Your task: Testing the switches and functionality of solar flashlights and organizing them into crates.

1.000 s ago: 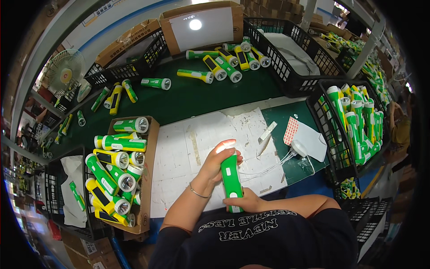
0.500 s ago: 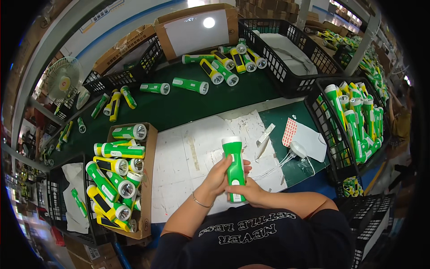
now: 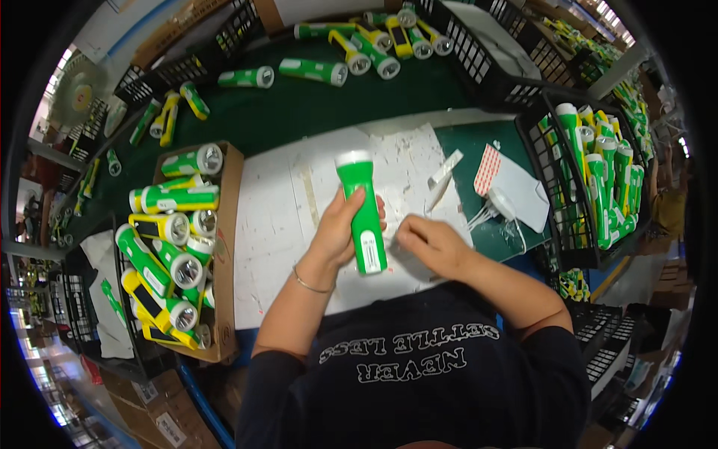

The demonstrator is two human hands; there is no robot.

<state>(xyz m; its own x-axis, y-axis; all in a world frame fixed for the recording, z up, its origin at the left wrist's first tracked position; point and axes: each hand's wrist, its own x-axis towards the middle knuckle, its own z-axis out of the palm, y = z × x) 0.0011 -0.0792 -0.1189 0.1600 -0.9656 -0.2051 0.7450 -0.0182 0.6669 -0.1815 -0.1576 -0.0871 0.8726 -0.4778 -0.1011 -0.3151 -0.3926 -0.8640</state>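
My left hand (image 3: pixel 340 224) is wrapped round a green flashlight (image 3: pixel 363 213) with a white head, which it holds above the white work surface. The flashlight's head points away from me, and a white label strip shows near its tail. To the right, apart from the flashlight, my right hand (image 3: pixel 430 243) has its fingers curled in; whether anything small is pinched in them is hidden. At my left, a cardboard box (image 3: pixel 228 299) is filled with green and yellow flashlights (image 3: pixel 168 269).
A black crate (image 3: pixel 550 172) of flashlights stands at the right. Near it lie a white plug-like device with cables (image 3: pixel 505 202) and a red-dotted sheet (image 3: pixel 488 168). More flashlights (image 3: pixel 385 45) lie on the green table (image 3: pixel 299 112) at the back, beside another black crate (image 3: pixel 479 63).
My right hand has let go of the flashlight's tail and moved right. My left hand has shifted the flashlight slightly left, and its label strip now shows. The whole view has tilted downward.
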